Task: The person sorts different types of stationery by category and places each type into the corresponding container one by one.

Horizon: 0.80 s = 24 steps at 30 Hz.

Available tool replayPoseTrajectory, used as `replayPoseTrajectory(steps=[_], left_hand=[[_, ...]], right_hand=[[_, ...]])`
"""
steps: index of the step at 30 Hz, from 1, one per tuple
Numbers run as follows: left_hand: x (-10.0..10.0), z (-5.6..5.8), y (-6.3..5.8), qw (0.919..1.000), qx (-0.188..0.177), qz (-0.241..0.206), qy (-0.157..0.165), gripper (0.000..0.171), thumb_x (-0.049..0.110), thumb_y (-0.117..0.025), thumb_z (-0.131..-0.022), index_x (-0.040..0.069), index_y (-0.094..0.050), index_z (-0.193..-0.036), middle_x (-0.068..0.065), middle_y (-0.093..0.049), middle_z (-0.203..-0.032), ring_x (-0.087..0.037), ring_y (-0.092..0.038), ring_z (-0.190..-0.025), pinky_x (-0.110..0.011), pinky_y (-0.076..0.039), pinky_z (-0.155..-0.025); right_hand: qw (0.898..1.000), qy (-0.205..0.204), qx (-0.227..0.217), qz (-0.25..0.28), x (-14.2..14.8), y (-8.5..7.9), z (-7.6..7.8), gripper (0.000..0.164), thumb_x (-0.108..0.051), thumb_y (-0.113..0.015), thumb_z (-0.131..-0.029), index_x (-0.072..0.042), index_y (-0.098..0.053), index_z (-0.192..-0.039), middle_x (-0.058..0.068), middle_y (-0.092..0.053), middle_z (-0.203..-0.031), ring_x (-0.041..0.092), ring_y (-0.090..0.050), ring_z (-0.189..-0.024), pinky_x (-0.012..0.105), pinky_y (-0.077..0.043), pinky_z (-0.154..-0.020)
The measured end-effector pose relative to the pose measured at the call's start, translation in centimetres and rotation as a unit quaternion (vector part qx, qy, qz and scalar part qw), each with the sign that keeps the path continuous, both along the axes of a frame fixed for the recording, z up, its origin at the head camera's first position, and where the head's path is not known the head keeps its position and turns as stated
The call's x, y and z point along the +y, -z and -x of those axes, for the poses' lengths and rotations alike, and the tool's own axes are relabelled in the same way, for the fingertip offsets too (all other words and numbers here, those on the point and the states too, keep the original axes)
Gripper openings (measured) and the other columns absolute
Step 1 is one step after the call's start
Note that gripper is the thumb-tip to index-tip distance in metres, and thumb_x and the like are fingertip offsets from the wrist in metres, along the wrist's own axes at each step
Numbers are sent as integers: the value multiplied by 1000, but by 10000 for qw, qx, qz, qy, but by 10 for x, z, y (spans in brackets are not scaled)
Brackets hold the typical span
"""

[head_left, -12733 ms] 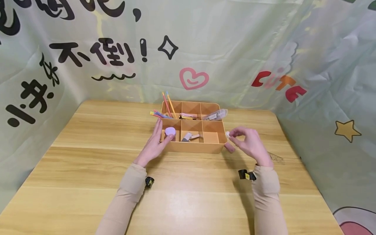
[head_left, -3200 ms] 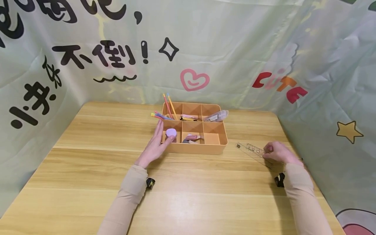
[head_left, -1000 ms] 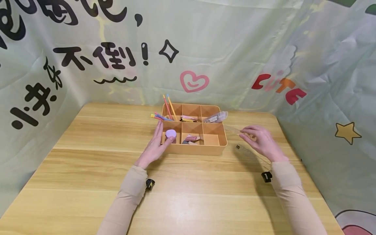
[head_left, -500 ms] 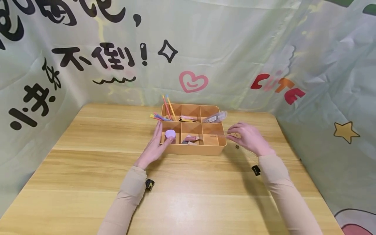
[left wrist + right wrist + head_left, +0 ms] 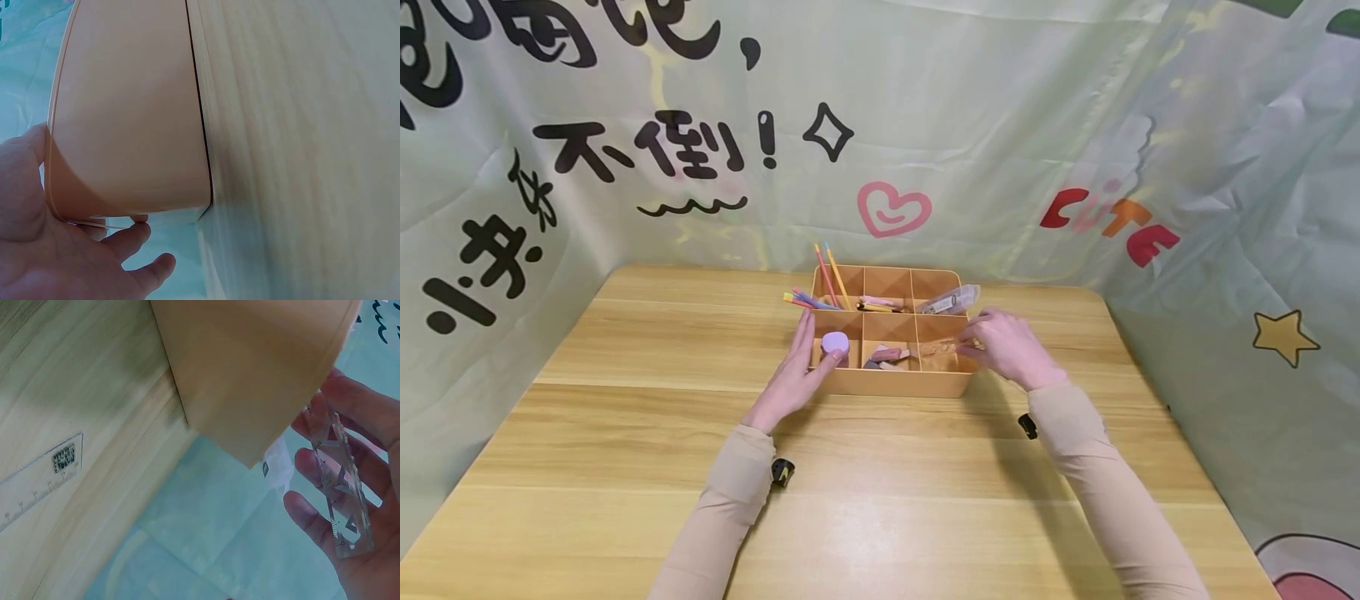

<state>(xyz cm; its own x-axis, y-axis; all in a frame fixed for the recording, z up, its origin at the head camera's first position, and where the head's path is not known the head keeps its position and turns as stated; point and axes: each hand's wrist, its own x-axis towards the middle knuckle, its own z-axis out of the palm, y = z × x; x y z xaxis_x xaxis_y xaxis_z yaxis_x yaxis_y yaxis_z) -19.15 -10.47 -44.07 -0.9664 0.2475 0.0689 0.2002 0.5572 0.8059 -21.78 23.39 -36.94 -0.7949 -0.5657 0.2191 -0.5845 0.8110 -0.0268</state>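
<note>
A tan desk organizer [image 5: 891,382] with several compartments stands toward the back of the table. My left hand [image 5: 793,367] holds its front left corner, thumb over the rim and fingers along the outer side wall [image 5: 125,112]. Over the front right compartment, my right hand [image 5: 1006,343] grips a clear stencil ruler [image 5: 340,481] with triangle shapes and one wavy edge. The ruler's far end reaches into that compartment. A second clear ruler [image 5: 40,478], with a square code on its end, lies on the table in the right wrist view.
A purple round-topped item [image 5: 835,342] sits in the front left compartment, erasers [image 5: 890,355] in the front middle one. Behind are pencils [image 5: 835,275], pens [image 5: 880,303] and a clear tube-like item [image 5: 951,300]. Printed cloth [image 5: 992,125] hangs around the table [image 5: 865,500].
Erasers beside the organizer went into its front middle compartment. My right hand then picked the stencil ruler off the table and carried it left over the organizer. My left hand stays put.
</note>
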Motion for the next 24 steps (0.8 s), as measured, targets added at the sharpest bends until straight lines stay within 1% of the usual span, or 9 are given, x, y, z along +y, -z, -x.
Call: replayPoseTrajectory(steps=[4, 8, 11, 14, 19, 24], left_hand=[[0, 0, 0, 10000, 3, 6, 21, 86, 44, -47, -105, 8, 7, -161, -5, 15, -171, -34, -3, -158, -54, -13, -127], [-1, 0, 1, 10000, -1, 11, 21, 87, 45, -47, -105, 8, 8, -161, -4, 15, -171, -35, -3, -158, -55, -13, -127], [-1, 0, 1, 10000, 3, 3, 17, 87, 45, -47, -105, 8, 8, -161, -4, 15, -171, -35, -2, -158, -56, -13, -127], [-1, 0, 1, 10000, 0, 5, 16, 87, 45, -48, -105, 8, 8, -161, -4, 15, -171, -35, -2, -158, -56, -13, -127], [-1, 0, 1, 10000, -2, 11, 7, 87, 45, -48, -105, 8, 8, -161, -5, 15, -171, -35, -2, -158, -56, -13, -127], [0, 0, 0, 10000, -29, -12, -7, 87, 46, -47, -105, 9, 8, -161, -3, 16, -171, -34, -2, -159, -56, -13, -127]], right_hand=[[10000, -10, -19, -97, -3, 2, 1, 10, -22, -81, -85, -14, -80, -90, 3, -79, -92, 25, -63, -84, 42, -55, -67], [9998, -84, 1, -161, -5, 6, 2, 7, -22, -81, -85, -16, -78, -82, 2, -77, -87, 22, -60, -80, 39, -53, -62], [9997, -122, 17, -224, -7, 7, 4, 10, -22, -80, -85, -16, -76, -78, 2, -75, -84, 22, -59, -79, 39, -52, -63], [9994, -152, 56, -308, -9, 9, 5, 10, -21, -80, -85, -16, -77, -77, 1, -75, -83, 23, -58, -80, 42, -52, -69], [9992, -132, 36, -366, -12, 10, 6, 9, -19, -81, -84, -15, -77, -77, 0, -77, -84, 26, -59, -89, 50, -51, -88], [9994, -63, -44, -337, -13, 11, 7, 11, -20, -82, -82, -15, -76, -74, -1, -76, -83, 28, -61, -96, 56, -49, -95]])
